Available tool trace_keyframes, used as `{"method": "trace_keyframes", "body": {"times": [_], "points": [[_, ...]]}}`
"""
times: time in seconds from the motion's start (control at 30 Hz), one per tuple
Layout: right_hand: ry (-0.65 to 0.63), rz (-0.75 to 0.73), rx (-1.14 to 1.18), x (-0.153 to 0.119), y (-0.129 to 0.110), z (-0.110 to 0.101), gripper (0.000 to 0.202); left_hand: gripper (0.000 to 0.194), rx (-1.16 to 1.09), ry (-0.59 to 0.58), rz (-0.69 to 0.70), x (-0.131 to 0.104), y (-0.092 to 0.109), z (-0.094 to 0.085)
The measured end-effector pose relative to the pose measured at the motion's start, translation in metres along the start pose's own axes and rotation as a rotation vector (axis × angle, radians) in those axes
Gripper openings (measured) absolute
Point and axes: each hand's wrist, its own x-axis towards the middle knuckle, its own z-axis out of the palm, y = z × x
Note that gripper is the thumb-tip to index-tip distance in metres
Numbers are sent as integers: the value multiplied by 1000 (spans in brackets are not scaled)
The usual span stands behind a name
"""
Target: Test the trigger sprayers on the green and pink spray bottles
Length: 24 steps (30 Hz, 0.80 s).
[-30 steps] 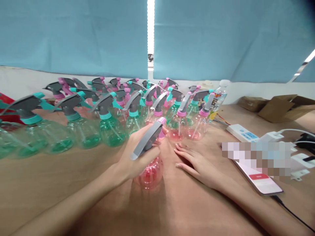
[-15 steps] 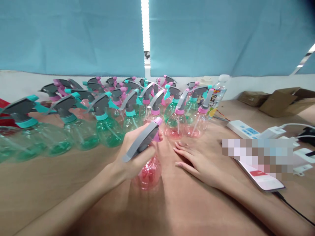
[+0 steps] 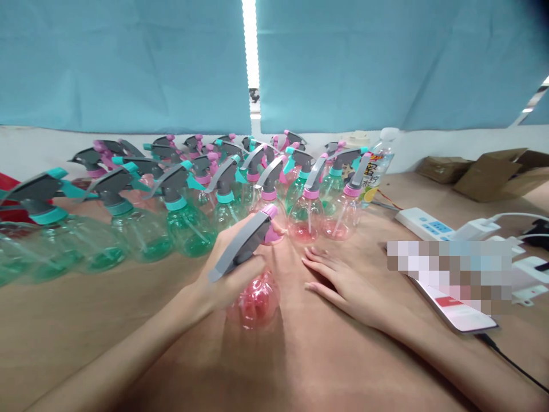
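Pink spray bottle [image 3: 256, 300] has left fingers [image 3: 249, 271] wrapped round its neck, right fingers [image 3: 319, 269] outstretched nearby

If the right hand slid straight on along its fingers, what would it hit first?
Probably the pink-collared spray bottle seen just beyond the left hand. Depth is unclear, so the left hand or its held bottle might come first.

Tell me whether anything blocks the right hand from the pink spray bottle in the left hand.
Nothing visible stands between the right hand and the pink spray bottle, though the left hand hides its neck.
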Motion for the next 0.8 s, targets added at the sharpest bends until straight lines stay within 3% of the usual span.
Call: {"method": "trace_keyframes", "body": {"times": [0.2,0.5,0.8], "points": [[7,8,5,0,-2,0,56,41,-35,-25,9,-2,1,1],[5,-6,-9,0,-2,-2,54,33,-53,-21,32,2,0,6],[3,-4,-2,0,0,-1,57,39,-119,-10,1,2,-4,12]]}}
